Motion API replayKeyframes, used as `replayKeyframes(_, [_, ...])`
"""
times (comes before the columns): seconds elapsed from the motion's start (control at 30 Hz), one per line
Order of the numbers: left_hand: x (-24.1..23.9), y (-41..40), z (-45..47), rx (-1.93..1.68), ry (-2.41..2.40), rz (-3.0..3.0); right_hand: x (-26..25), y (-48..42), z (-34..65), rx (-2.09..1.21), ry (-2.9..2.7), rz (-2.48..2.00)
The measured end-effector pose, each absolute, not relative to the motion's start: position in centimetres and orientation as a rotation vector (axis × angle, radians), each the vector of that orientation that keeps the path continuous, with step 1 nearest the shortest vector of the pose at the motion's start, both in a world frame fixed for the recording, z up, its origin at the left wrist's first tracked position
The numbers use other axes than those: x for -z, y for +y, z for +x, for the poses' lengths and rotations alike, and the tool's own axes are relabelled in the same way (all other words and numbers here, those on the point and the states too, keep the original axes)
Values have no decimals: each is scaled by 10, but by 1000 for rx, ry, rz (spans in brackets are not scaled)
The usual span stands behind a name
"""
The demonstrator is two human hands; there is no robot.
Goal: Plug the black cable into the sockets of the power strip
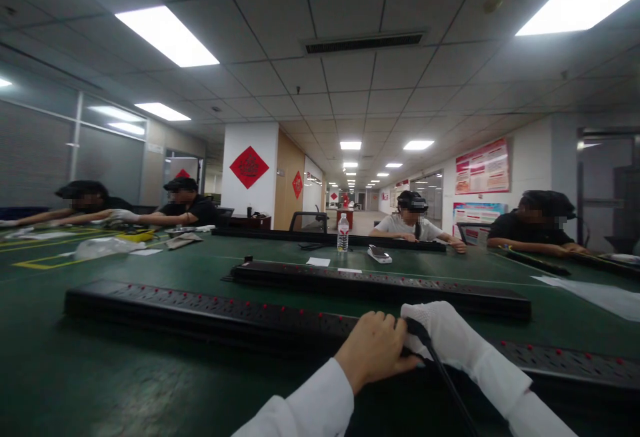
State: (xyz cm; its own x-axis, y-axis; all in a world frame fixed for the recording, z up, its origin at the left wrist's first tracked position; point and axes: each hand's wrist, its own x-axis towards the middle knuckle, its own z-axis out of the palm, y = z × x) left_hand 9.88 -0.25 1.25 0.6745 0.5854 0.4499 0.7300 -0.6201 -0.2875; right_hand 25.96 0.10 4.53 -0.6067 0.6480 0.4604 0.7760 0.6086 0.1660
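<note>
A long black power strip (210, 310) with rows of sockets and small red dots lies across the green table in front of me. My bare left hand (375, 347) is over its right half, fingers curled and closed at the upper end of a black cable (443, 370). My right hand (440, 330), in a white glove, meets it from the right and is closed about the same cable. From between the hands the cable runs down toward me. What the fingertips cover, perhaps the cable's end, is hidden.
Behind lies a second power strip (380, 285), then a water bottle (343, 234) and a phone (379, 254). A clear plastic bag (107, 246) is at left, a white sheet (595, 296) at right. Several people sit around the table; one person (413, 220) sits opposite.
</note>
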Motion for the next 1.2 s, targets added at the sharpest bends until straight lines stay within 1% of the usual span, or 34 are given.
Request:
replayKeyframes(0.23, [-21, -15, 98, 516, -724, -2361, -42, 9, 264, 507, -2541, -1085])
replayKeyframes(0.53, [-22, -12, 99, 419, -739, -2402, -45, 7, 263, 451, -2572, -1117])
replayKeyframes(1.2, [-25, -9, 101, 497, -706, -2386, -44, 14, 266, 393, -2611, -1030])
